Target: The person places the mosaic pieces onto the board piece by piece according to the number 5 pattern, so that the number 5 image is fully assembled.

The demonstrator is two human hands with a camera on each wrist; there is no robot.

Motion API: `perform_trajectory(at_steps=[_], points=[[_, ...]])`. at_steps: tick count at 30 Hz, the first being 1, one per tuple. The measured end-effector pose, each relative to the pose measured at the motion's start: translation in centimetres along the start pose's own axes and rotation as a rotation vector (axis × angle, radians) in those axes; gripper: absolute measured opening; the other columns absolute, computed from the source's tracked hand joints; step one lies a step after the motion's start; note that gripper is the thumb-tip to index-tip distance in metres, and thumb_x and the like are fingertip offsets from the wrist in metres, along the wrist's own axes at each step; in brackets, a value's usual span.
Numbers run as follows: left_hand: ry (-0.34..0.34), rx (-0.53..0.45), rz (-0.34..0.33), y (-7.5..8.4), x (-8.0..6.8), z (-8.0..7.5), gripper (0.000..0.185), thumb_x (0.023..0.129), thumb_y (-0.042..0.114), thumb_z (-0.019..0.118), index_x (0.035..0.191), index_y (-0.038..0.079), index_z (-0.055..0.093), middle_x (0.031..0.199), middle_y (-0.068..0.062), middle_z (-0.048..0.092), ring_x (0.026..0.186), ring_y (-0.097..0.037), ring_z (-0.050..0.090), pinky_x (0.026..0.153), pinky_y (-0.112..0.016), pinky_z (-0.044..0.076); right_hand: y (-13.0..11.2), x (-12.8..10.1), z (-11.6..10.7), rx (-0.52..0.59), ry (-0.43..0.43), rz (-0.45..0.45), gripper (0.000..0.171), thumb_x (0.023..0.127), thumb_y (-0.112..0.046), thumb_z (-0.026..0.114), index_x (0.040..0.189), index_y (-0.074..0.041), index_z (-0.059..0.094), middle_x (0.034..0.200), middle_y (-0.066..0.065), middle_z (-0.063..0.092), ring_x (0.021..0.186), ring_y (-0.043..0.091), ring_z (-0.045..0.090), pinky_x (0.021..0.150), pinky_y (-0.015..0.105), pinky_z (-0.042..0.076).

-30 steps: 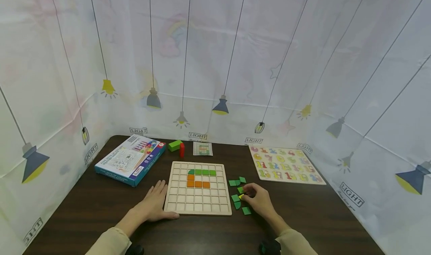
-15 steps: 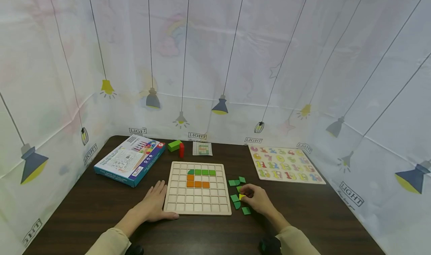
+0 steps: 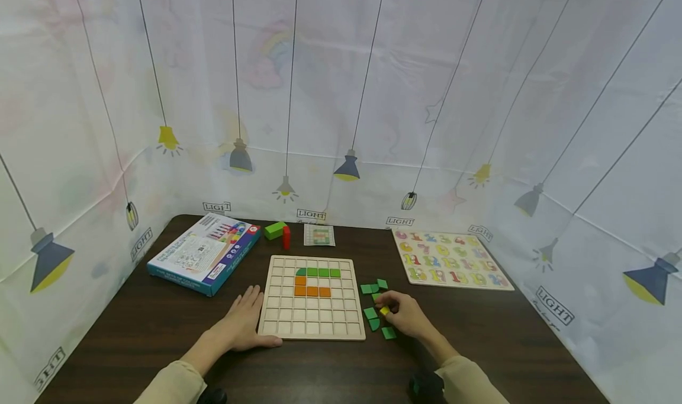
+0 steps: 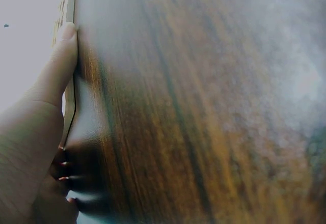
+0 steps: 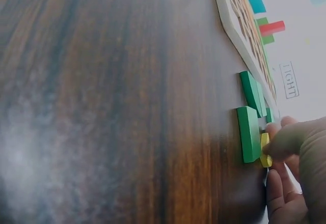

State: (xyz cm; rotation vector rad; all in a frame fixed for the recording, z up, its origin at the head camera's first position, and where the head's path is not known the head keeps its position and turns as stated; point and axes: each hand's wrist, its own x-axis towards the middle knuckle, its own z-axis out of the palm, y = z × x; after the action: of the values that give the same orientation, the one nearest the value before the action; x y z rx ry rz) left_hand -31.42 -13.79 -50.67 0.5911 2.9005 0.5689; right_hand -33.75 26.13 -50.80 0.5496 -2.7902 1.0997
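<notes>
My left hand (image 3: 242, 321) lies spread at the near left corner of the wooden grid board (image 3: 309, 327), thumb along its front edge. Green tiles and orange tiles (image 3: 301, 286) fill a few squares in the board's upper part. Beyond the board's right side, my right hand (image 3: 406, 315) pinches a small yellow tile (image 3: 384, 311) between thumb and fingers. In the right wrist view the yellow tile (image 5: 265, 150) shows beside a green tile (image 5: 248, 135). Several loose green tiles (image 3: 389, 333) lie around that hand, one partly hidden by its fingers.
A flat puzzle box (image 3: 205, 253) lies at the back left, with a green block (image 3: 274, 230) and a red block (image 3: 286, 237) beside it. A pattern card (image 3: 319, 235) is behind the board. A number puzzle board (image 3: 450, 259) lies at the back right.
The yellow tile has shifted slightly in my right fingers, a little away from the green tile beside it. My left hand stays at the board's corner.
</notes>
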Motion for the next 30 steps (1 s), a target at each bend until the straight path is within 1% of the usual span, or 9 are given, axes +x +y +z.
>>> perform_trajectory(at_steps=[4, 6, 9, 14, 18, 23, 30], points=[[-0.001, -0.001, -0.003, 0.00, -0.01, 0.00, 0.120, 0.068, 0.077, 0.061, 0.144, -0.010, 0.026, 0.150, -0.029, 0.017, 0.139, -0.042, 0.012, 0.109, -0.056, 0.015, 0.13, 0.04, 0.14, -0.014, 0.046, 0.048, 0.023, 0.080, 0.003, 0.068, 0.099, -0.009, 0.066, 0.092, 0.001, 0.066, 0.080, 0.015, 0.060, 0.069, 0.028, 0.051], [-0.001, -0.001, -0.003, 0.00, 0.00, 0.02, 0.120, 0.068, 0.077, 0.061, 0.144, -0.010, 0.026, 0.150, -0.029, 0.018, 0.139, -0.042, 0.012, 0.109, -0.057, 0.015, 0.21, 0.00, 0.19, -0.013, 0.071, 0.076, 0.024, 0.079, 0.003, 0.070, 0.099, -0.011, 0.066, 0.092, 0.000, 0.065, 0.080, 0.014, 0.060, 0.070, 0.030, 0.051], [-0.002, 0.000, 0.000, 0.04, -0.01, -0.02, 0.120, 0.068, 0.077, 0.061, 0.144, -0.010, 0.026, 0.150, -0.029, 0.017, 0.139, -0.042, 0.012, 0.109, -0.056, 0.014, 0.38, -0.08, 0.19, -0.006, 0.105, 0.101, 0.028, 0.077, 0.005, 0.072, 0.099, -0.010, 0.066, 0.092, 0.000, 0.064, 0.081, 0.015, 0.061, 0.072, 0.033, 0.052], [0.000, 0.000, 0.006, 0.10, 0.00, -0.08, 0.120, 0.068, 0.076, 0.061, 0.143, -0.011, 0.026, 0.150, -0.030, 0.017, 0.139, -0.042, 0.012, 0.109, -0.056, 0.014, 0.54, -0.13, 0.11, 0.007, 0.138, 0.136, 0.029, 0.074, 0.003, 0.076, 0.098, -0.008, 0.065, 0.091, 0.002, 0.064, 0.080, 0.014, 0.061, 0.073, 0.031, 0.052], [0.000, 0.002, 0.007, 0.09, 0.01, -0.10, 0.120, 0.069, 0.076, 0.061, 0.144, -0.011, 0.025, 0.150, -0.029, 0.017, 0.139, -0.042, 0.012, 0.109, -0.056, 0.014, 0.61, -0.05, 0.10, -0.005, 0.138, 0.129, 0.025, 0.074, 0.002, 0.076, 0.095, -0.009, 0.066, 0.090, 0.002, 0.065, 0.078, 0.013, 0.061, 0.071, 0.030, 0.052], [-0.001, -0.003, 0.002, 0.10, 0.01, -0.13, 0.120, 0.069, 0.075, 0.062, 0.144, -0.010, 0.025, 0.150, -0.029, 0.017, 0.139, -0.042, 0.012, 0.109, -0.056, 0.014, 0.43, 0.05, 0.04, -0.011, 0.130, 0.120, 0.024, 0.075, 0.003, 0.075, 0.095, -0.008, 0.067, 0.090, 0.002, 0.066, 0.078, 0.013, 0.061, 0.072, 0.031, 0.052], [-0.004, -0.009, -0.002, 0.13, -0.06, -0.13, 0.120, 0.068, 0.075, 0.062, 0.144, -0.010, 0.026, 0.150, -0.029, 0.017, 0.139, -0.042, 0.012, 0.109, -0.056, 0.014, -0.14, 0.54, 0.36, -0.021, 0.176, 0.094, 0.024, 0.075, 0.001, 0.076, 0.096, -0.008, 0.068, 0.088, -0.001, 0.066, 0.077, 0.012, 0.061, 0.071, 0.030, 0.052]])
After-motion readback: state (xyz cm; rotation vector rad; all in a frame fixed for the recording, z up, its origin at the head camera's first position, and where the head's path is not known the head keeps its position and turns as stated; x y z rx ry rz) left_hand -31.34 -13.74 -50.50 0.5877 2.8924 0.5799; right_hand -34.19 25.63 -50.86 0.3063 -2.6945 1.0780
